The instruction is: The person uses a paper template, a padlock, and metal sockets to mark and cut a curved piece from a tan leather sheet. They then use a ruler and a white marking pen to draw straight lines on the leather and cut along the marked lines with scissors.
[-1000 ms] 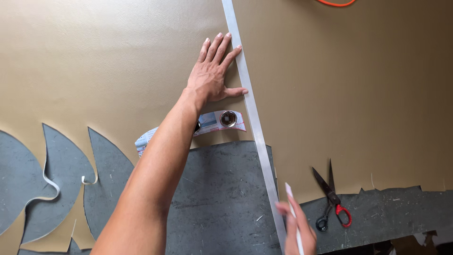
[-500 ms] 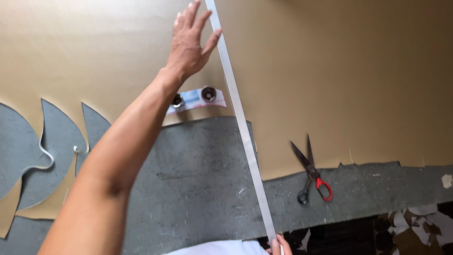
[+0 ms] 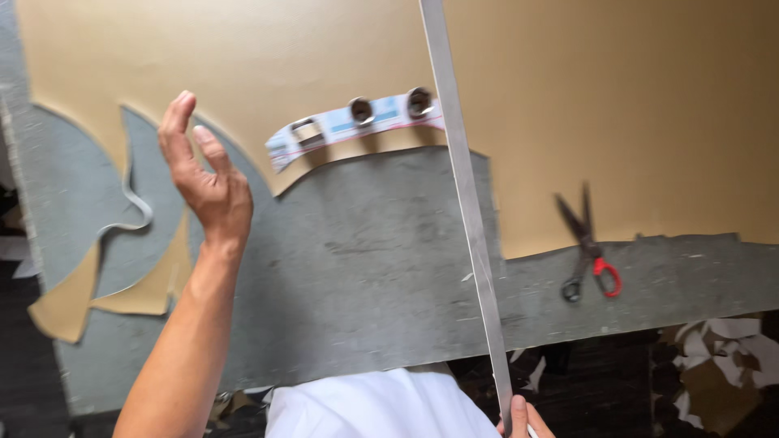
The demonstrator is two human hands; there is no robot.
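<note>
At bottom edge: right hand [image 3: 519, 420] cropped, fingers pinching metal ruler [image 3: 464, 203] | left hand [image 3: 204, 182] raised, fingers apart

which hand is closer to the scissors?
Right. The right hand grips the near end of the metal ruler at the bottom edge, below and left of the scissors. The left hand is raised, open, far to their left.

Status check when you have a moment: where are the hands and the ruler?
Left hand lifted, open, holding nothing. Right hand grips near end of long metal ruler lying across tan sheet. Scissors right of ruler, apart.
</note>
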